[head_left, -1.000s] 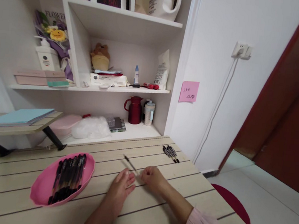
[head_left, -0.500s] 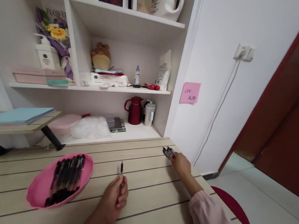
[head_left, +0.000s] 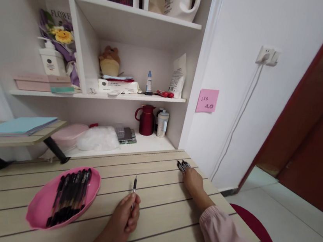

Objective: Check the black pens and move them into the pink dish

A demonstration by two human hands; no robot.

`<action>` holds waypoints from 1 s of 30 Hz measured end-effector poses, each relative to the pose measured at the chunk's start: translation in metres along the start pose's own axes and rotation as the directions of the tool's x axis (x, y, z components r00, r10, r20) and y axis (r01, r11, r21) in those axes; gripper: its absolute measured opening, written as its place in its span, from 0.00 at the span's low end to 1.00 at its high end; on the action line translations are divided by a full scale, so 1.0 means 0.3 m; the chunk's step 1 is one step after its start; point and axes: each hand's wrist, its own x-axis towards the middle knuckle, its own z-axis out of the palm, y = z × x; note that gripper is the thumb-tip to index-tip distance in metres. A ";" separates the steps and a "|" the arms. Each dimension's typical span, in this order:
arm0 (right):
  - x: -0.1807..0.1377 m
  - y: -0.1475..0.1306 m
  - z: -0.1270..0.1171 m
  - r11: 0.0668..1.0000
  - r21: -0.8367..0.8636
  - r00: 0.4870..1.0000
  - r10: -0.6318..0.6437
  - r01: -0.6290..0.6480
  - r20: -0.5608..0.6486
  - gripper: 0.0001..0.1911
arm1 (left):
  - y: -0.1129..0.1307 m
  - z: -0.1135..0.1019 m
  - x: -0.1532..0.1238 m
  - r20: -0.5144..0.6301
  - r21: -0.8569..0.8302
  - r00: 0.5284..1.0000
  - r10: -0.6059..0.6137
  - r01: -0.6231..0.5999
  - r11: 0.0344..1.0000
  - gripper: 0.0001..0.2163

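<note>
My left hand (head_left: 126, 218) is closed around a slim pen (head_left: 135, 183), held upright with its pointed tip and dark grip showing above the fist. At the right side of the table, several black and clear pens (head_left: 183, 165) lie close together. The near ends of these pens are under my right hand (head_left: 193, 181), its fingers bent and pressed together on them; the fingertips are partly hidden. To the left of my left hand, a pink scalloped tray (head_left: 36, 203) holds a row of several dark pens (head_left: 70, 194).
A small raised stand (head_left: 40, 133) with blue paper (head_left: 16, 126) is at the left. Behind the wood-striped table (head_left: 154, 230) are white shelves (head_left: 139, 12) with a red jug (head_left: 146, 121), a cup (head_left: 162, 123) and a plastic bag (head_left: 97, 138). A red round seat (head_left: 254, 226) stands beyond the right edge.
My right hand has shifted slightly nearer and left over the near ends of the pens. My left hand still holds its pen, now a little more upright. The view has shifted slightly.
</note>
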 end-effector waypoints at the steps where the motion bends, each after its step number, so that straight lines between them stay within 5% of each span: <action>1: -0.004 0.001 -0.001 1.000 -0.003 1.000 0.004 -0.004 -0.001 0.14 | -0.001 -0.001 0.001 0.004 0.009 1.000 0.003 -0.003 1.000 0.14; 18: -0.022 -0.027 -0.014 1.000 0.013 1.000 -0.026 0.026 -0.006 0.14 | -0.006 0.010 -0.008 0.026 0.082 0.999 0.040 -0.042 0.996 0.15; 22: -0.088 -0.077 -0.013 0.958 0.268 0.995 -0.101 0.101 -0.013 0.10 | -0.013 0.020 -0.012 0.035 0.186 0.998 0.045 -0.051 0.981 0.16; 26: -0.185 -0.183 -0.013 0.751 0.651 0.978 -0.198 0.113 0.059 0.06 | -0.021 0.032 -0.018 0.034 0.264 0.998 0.061 -0.068 0.962 0.16; 30: -0.272 -0.272 -0.043 0.218 0.962 0.939 -0.263 -0.164 0.220 0.08 | -0.032 0.035 -0.014 0.043 0.337 0.997 0.062 -0.073 0.939 0.17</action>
